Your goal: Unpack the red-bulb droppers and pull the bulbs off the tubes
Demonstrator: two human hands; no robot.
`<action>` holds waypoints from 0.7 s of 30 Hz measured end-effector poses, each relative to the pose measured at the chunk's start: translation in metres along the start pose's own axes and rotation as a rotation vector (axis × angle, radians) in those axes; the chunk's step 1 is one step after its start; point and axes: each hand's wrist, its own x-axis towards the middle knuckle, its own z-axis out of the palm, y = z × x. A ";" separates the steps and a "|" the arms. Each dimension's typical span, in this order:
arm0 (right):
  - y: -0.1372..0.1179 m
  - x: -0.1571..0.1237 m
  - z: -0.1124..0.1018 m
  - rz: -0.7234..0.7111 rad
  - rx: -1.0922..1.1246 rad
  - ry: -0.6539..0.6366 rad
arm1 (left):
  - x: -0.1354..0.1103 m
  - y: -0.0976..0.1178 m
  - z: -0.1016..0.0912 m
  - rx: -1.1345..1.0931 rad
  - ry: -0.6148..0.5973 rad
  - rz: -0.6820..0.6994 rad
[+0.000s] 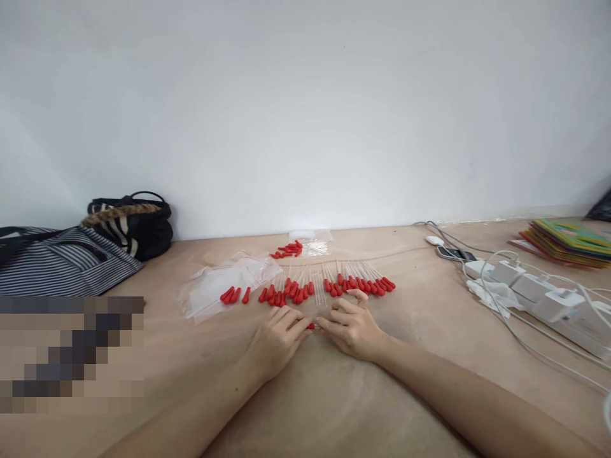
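My left hand (pixel 279 337) and my right hand (pixel 351 327) rest on the tan table (pixel 334 407) with their fingertips meeting. Between them they pinch a small red-capped dropper (pixel 311 326), mostly hidden by the fingers. Just beyond the hands lies a row of several clear droppers with red bulbs (pixel 334 285), side by side. A smaller pile of loose red bulbs (pixel 287 250) sits farther back. Clear zip bags (pixel 224 286) lie to the left of the row.
A striped bag (pixel 57 261) and a black bag with a braided handle (pixel 133 222) stand at the back left. A white power strip with chargers and cables (pixel 539 292), a phone (pixel 453 253) and a stack of colourful books (pixel 568 240) lie at the right.
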 end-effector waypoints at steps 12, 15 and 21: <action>-0.002 -0.001 -0.003 -0.014 0.037 -0.026 | 0.002 0.001 -0.006 0.205 0.002 0.107; -0.001 -0.001 -0.003 0.023 0.097 -0.083 | 0.002 0.001 -0.004 0.201 -0.014 0.095; 0.001 -0.004 0.001 0.124 0.229 -0.176 | 0.001 0.000 -0.001 0.171 -0.027 0.071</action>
